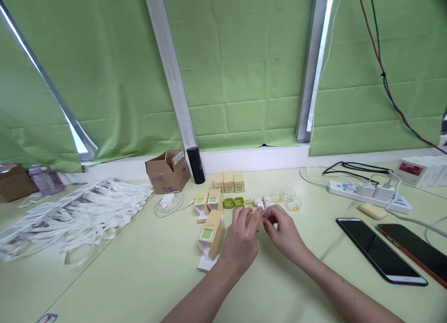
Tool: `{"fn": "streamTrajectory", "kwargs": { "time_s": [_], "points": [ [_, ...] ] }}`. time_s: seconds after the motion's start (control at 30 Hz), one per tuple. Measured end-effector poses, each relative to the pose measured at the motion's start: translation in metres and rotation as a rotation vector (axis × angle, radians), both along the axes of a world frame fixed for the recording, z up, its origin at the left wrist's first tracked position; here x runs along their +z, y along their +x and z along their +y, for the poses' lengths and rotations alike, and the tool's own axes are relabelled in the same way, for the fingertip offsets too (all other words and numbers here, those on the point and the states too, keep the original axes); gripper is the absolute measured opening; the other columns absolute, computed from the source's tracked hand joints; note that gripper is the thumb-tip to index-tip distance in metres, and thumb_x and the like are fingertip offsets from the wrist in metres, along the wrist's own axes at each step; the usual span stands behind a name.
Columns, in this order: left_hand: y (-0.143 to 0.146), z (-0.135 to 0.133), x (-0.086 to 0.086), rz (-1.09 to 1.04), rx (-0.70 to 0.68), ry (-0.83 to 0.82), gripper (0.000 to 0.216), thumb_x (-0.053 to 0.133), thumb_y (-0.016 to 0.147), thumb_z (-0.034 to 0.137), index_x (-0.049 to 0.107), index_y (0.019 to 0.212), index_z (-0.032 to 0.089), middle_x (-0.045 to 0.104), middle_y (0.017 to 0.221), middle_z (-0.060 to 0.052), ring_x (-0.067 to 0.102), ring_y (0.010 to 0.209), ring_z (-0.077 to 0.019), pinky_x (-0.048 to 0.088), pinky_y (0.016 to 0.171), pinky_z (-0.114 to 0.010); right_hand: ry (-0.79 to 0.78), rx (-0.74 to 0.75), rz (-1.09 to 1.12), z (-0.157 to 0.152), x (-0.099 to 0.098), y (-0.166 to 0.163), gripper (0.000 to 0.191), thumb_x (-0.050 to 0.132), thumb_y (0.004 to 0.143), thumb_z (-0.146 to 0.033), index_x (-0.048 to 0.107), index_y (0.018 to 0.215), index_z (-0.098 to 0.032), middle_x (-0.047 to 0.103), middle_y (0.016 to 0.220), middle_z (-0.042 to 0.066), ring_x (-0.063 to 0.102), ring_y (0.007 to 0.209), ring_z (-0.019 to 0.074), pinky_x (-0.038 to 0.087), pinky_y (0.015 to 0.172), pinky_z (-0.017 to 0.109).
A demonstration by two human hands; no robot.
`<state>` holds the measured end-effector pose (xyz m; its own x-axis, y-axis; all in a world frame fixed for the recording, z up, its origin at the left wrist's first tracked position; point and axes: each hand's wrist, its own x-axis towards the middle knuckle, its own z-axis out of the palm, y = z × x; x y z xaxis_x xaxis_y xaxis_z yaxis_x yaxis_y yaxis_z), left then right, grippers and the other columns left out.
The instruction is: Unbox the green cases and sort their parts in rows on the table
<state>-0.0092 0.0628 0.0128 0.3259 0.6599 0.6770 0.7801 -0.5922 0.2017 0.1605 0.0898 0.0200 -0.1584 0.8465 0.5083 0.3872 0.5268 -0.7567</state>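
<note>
My left hand point(240, 237) and my right hand point(282, 232) meet at the middle of the pale green table point(139, 276). Both pinch a small tan box point(259, 219) between their fingertips; most of it is hidden by the fingers. Just left of my left hand lies an open tan box with a green label point(211, 237). Beyond it stand two more open boxes point(208, 202), and three closed ones point(229, 181) form a row further back. Two green cases point(233, 202), small white pieces point(261, 201) and clear round lids point(287, 199) lie just past my hands.
A cardboard carton point(167, 171) and a black cylinder point(196, 165) stand at the back. White straps point(70, 211) are heaped at the left, with a white charger cable point(168, 202) nearby. Two phones point(380, 250) and a power strip point(366, 192) lie at the right.
</note>
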Motion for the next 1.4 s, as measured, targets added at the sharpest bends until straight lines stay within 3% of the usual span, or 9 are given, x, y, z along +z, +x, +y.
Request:
{"fn": "streamTrajectory", "kwargs": {
  "time_s": [0.2,0.4,0.63,0.83,1.03,1.13,1.27,1.4],
  "points": [
    [-0.001,0.000,0.005,-0.035,0.041,0.010,0.072,0.050,0.090,-0.002,0.040,0.156,0.026,0.058,0.131,-0.014,0.049,0.128,-0.0319,0.057,0.101,-0.050,-0.054,0.044,0.142,0.003,-0.004,0.000,0.023,0.052,0.100,-0.039,0.053,0.083,-0.024,0.064,0.096,0.006,0.062,0.081,0.0211,0.053,0.071,0.036],
    [-0.006,0.003,0.005,-0.076,0.061,0.017,0.072,0.052,0.091,0.000,0.040,0.156,0.028,0.059,0.129,-0.014,0.052,0.125,-0.0314,0.055,0.103,-0.053,-0.186,0.065,0.319,0.009,-0.006,0.006,0.039,0.056,0.097,-0.060,0.055,0.085,-0.023,0.071,0.108,0.010,0.069,0.089,0.0221,0.058,0.080,0.038],
    [-0.006,0.004,0.006,-0.097,0.073,0.026,0.074,0.053,0.091,0.001,0.037,0.157,0.030,0.058,0.132,-0.013,0.052,0.126,-0.0317,0.054,0.105,-0.054,-0.272,0.070,0.491,0.017,-0.001,0.012,0.052,0.066,0.083,-0.075,0.059,0.085,-0.023,0.073,0.092,0.008,0.070,0.086,0.0248,0.061,0.080,0.043],
    [-0.012,0.007,0.009,-0.169,0.115,0.003,0.077,0.054,0.090,0.000,0.036,0.158,0.031,0.057,0.134,-0.011,0.049,0.127,-0.0304,0.049,0.108,-0.054,-0.413,0.047,0.633,0.018,0.013,0.024,0.054,0.077,0.073,-0.073,0.060,0.084,-0.023,0.074,0.092,0.006,0.069,0.081,0.0219,0.060,0.075,0.038],
    [-0.022,0.014,0.013,-0.373,0.142,-0.022,0.071,0.059,0.094,0.009,0.037,0.157,0.032,0.058,0.140,-0.009,0.049,0.131,-0.0284,0.043,0.114,-0.055,-0.372,0.020,0.567,0.023,0.012,0.032,0.051,0.075,0.076,-0.072,0.060,0.085,-0.023,0.071,0.086,0.005,0.066,0.081,0.0221,0.056,0.074,0.037],
    [-0.022,0.016,0.014,-0.527,0.084,-0.093,0.066,0.061,0.097,0.020,0.039,0.157,0.033,0.056,0.144,-0.009,0.052,0.133,-0.0270,0.043,0.115,-0.053,-0.300,0.038,0.425,0.026,0.005,0.030,0.050,0.070,0.080,-0.072,0.060,0.083,-0.023,0.071,0.086,0.005,0.066,0.082,0.0232,0.054,0.075,0.038],
    [-0.019,0.017,0.018,-0.850,-0.110,-0.285,0.062,0.062,0.099,0.035,0.041,0.157,0.029,0.047,0.158,-0.011,0.051,0.141,-0.0262,0.048,0.112,-0.042,-0.243,0.082,0.299,0.026,-0.008,0.023,0.044,0.061,0.089,-0.066,0.059,0.085,-0.023,0.070,0.084,0.004,0.064,0.077,0.0213,0.051,0.070,0.035],
    [-0.018,0.020,0.020,-1.185,-0.299,-0.450,0.068,0.069,0.095,0.046,0.041,0.153,0.027,0.060,0.147,-0.012,0.057,0.136,-0.0273,0.048,0.112,-0.040,-0.228,0.092,0.168,0.020,-0.017,0.016,0.036,0.057,0.095,-0.058,0.058,0.085,-0.023,0.068,0.080,0.002,0.060,0.070,0.0195,0.047,0.065,0.032]
  ]
}}
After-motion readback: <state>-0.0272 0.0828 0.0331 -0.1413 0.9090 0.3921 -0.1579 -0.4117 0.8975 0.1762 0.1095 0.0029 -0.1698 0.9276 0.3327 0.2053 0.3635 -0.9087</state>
